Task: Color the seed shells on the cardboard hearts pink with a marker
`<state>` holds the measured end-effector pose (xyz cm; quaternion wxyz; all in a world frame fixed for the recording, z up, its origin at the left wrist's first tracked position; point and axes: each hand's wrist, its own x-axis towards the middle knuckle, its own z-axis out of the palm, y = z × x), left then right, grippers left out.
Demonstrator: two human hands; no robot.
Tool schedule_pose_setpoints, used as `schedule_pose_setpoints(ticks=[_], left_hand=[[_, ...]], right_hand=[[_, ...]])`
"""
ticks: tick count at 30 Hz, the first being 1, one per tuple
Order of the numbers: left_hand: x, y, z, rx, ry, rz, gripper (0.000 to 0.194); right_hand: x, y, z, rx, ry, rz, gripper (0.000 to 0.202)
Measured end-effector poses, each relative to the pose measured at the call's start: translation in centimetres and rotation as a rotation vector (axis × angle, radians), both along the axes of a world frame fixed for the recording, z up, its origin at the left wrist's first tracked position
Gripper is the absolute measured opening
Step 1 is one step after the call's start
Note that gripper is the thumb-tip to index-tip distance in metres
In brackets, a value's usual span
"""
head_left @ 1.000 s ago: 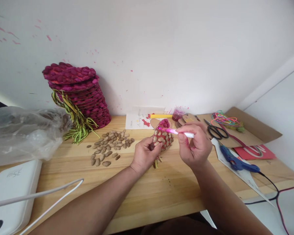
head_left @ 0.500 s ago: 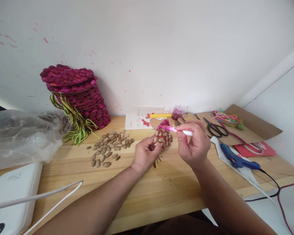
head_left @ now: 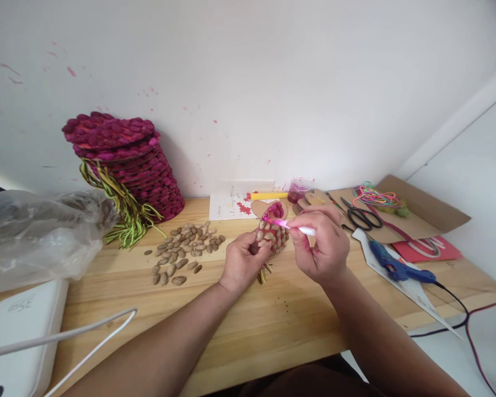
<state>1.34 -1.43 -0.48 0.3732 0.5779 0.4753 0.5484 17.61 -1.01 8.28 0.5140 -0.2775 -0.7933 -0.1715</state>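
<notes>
My left hand (head_left: 246, 258) grips a cardboard piece covered with seed-like beans (head_left: 278, 241), its upper end coloured magenta and the rest pale brown. In my right hand (head_left: 324, 242) is a white-handled paintbrush (head_left: 300, 229), pinched between thumb and fingers. The brush's pink tip touches the beans near the magenta end. Yellow-green strands (head_left: 263, 274) hang below the piece. To the left of my left hand lie several loose mottled beans (head_left: 182, 248) on the wooden table (head_left: 231, 336). A cup of magenta paint (head_left: 297, 191) stands behind, against the wall.
Far left are a tall magenta bean-covered stack (head_left: 149, 171), a clear plastic bag (head_left: 37, 237) and a white power bank (head_left: 25, 331) with a cable. On the right lie black scissors (head_left: 364, 216), a blue glue gun (head_left: 399, 266) and cardboard (head_left: 438, 212). A yellow stick (head_left: 268, 196) lies behind.
The brush tip has shifted slightly down along the bean-covered piece, and the piece's magenta end is tilted a little more into view. My left hand keeps its grip.
</notes>
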Motion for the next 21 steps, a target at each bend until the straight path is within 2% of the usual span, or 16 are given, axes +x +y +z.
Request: schedule_pose_setpoints(ticks=[11, 17, 21], left_hand=[[0.00, 0.04, -0.08, 0.018, 0.009, -0.002, 0.018], [0.05, 0.02, -0.10, 0.047, 0.023, 0.011, 0.016], [0.03, 0.04, -0.32, 0.034, 0.020, 0.007, 0.017]], right_hand=[[-0.15, -0.13, -0.01, -0.002, -0.017, 0.000, 0.010], [0.13, -0.12, -0.05, 0.035, -0.015, -0.064, 0.011], [0.31, 0.01, -0.16, 0.014, 0.009, -0.043, 0.011]])
